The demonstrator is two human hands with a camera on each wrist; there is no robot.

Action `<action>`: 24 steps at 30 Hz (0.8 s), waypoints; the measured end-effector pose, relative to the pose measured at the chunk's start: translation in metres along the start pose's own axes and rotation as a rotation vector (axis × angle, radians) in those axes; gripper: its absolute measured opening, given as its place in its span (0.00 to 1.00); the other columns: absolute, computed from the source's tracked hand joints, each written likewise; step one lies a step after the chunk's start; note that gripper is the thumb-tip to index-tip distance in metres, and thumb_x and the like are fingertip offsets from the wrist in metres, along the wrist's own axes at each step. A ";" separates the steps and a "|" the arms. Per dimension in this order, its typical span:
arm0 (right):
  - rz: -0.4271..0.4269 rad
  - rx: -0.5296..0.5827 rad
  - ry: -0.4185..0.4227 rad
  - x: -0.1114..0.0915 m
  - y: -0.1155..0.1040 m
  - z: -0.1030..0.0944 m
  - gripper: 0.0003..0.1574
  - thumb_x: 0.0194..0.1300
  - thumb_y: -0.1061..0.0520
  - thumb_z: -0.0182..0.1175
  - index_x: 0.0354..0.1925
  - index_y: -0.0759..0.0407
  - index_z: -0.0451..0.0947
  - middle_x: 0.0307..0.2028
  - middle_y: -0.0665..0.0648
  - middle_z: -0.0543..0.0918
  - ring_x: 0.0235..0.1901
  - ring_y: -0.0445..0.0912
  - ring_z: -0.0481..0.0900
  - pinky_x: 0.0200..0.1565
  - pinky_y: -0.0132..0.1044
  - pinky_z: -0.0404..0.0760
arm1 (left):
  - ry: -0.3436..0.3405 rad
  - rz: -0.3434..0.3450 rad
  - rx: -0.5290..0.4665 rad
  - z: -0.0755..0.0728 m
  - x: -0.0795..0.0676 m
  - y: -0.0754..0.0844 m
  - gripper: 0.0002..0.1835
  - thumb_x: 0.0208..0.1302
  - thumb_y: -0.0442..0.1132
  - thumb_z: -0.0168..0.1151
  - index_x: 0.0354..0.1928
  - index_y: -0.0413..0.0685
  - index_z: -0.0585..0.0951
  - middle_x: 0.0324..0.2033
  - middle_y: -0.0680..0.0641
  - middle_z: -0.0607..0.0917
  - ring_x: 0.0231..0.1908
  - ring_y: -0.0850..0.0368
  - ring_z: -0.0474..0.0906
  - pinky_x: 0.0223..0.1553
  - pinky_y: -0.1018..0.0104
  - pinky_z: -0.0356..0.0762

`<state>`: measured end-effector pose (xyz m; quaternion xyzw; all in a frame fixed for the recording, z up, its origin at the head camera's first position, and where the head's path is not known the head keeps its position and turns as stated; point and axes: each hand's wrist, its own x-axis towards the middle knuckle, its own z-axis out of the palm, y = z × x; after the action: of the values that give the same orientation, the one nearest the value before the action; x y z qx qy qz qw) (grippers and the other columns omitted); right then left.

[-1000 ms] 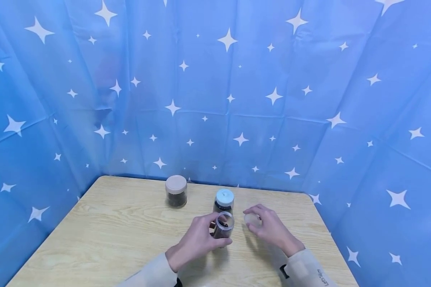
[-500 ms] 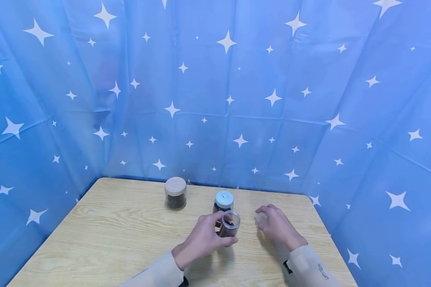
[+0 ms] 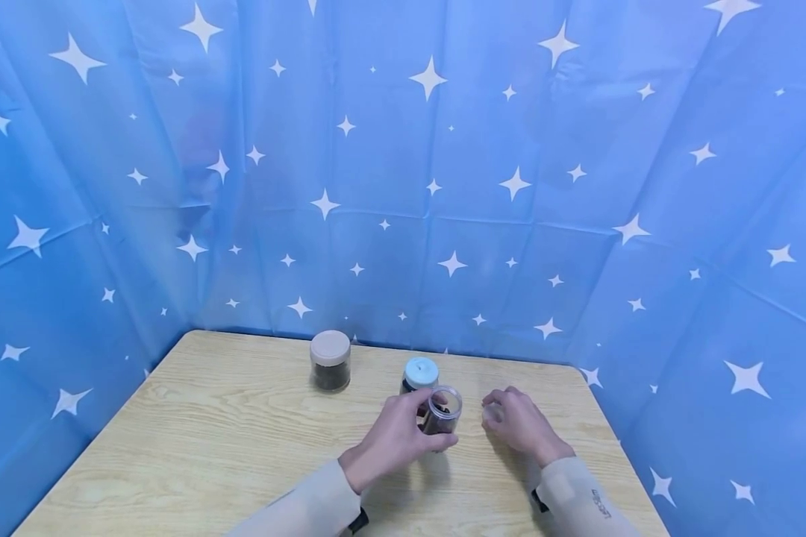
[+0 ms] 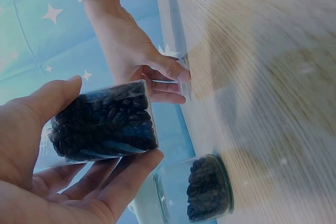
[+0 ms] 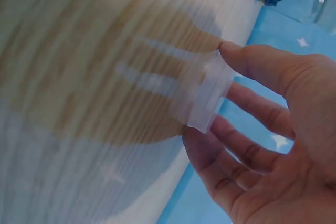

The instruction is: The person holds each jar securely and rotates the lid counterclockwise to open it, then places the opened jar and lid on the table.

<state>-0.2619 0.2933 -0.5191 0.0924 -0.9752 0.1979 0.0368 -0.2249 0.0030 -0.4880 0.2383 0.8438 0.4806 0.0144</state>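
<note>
My left hand grips a clear jar, its thumb on one side and fingers on the other. Dark coffee beans fill much of it, and its uncovered mouth faces up in the head view. To the right, my right hand pinches a translucent whitish lid by its edges. The lid is right at the tabletop in the right wrist view; in the head view the fingers hide most of it. Just behind the held jar stands a jar with a light blue lid, partly covered by it.
A wider jar with a pinkish lid and dark contents stands at the back, left of the blue-lidded one. All are on a light wooden table. A blue curtain with white stars closes off the back and sides.
My left hand has carried the jar to the right and slightly away from me. My right hand has moved right with the lid, then stayed nearly in place. The other jars stand where they were.
</note>
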 end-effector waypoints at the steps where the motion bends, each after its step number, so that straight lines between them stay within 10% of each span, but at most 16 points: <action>1: -0.001 -0.001 0.002 0.000 0.001 0.000 0.19 0.70 0.60 0.82 0.57 0.60 0.92 0.49 0.61 0.90 0.47 0.51 0.87 0.60 0.61 0.92 | 0.003 0.009 0.000 0.001 0.002 0.000 0.32 0.66 0.50 0.90 0.68 0.53 0.87 0.61 0.47 0.94 0.58 0.52 0.94 0.56 0.61 0.93; 24: -0.015 -0.001 0.050 -0.016 0.008 -0.010 0.32 0.67 0.57 0.86 0.66 0.59 0.90 0.63 0.67 0.90 0.61 0.65 0.90 0.65 0.69 0.89 | 0.061 -0.026 0.031 0.056 0.055 -0.003 0.33 0.69 0.46 0.88 0.70 0.46 0.85 0.63 0.41 0.93 0.64 0.46 0.92 0.63 0.55 0.92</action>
<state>-0.2475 0.3068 -0.5148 0.0947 -0.9733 0.1995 0.0626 -0.2609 0.0695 -0.5093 0.2127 0.8543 0.4741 -0.0089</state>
